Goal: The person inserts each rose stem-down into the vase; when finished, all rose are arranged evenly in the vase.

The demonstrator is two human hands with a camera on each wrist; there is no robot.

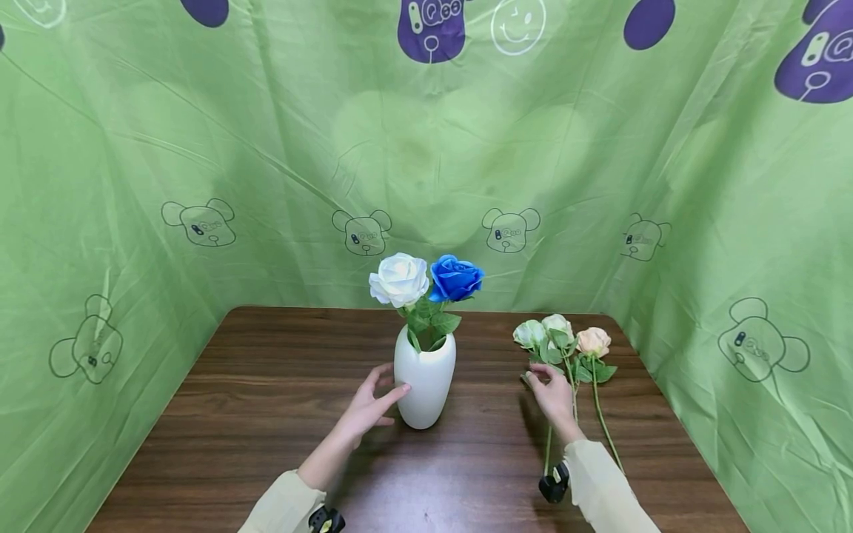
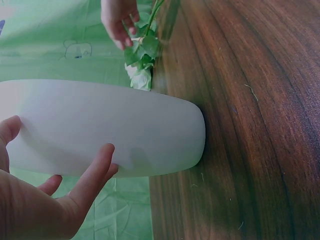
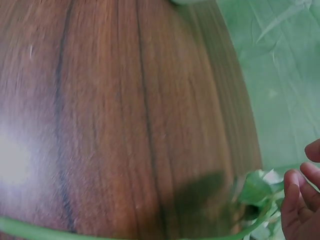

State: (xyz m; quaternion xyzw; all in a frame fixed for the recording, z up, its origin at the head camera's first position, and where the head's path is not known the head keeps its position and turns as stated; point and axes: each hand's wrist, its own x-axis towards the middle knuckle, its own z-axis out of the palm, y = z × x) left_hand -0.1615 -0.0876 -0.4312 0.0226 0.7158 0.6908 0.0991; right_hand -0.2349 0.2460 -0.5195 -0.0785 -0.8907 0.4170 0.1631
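Dark wood-grain spreads under both hands from where I watch, the table (image 1: pixel 266 414) closed in by green cloth (image 1: pixel 286 148) along its far edge and down both sides. I see the white vase (image 1: pixel 424 385) standing upright near the middle, with wood on its left as far as the slanting edge, and another stretch of wood between it and the flowers on its right. My left hand (image 1: pixel 368 407) is spread, fingers parted and lightly bent, touching the vase's left side (the left wrist view shows fingertips against the white wall) rather than closing around it. A white rose (image 1: pixel 400 280) and a blue rose (image 1: pixel 456 278) rise out of the vase's mouth, leaves bunched at the rim. My right hand (image 1: pixel 554 392) hangs over the stems of the loose flowers, its fingers loosely bent with a gap showing, and I make out nothing gripped in it. Just beyond its fingertips lies a pale green rose (image 1: pixel 529 334), then a cream rose (image 1: pixel 557 324); a peach rose (image 1: pixel 594 342) lies farther right, near the far right corner, its stem running back toward me beside the right sleeve (image 1: pixel 603 481).
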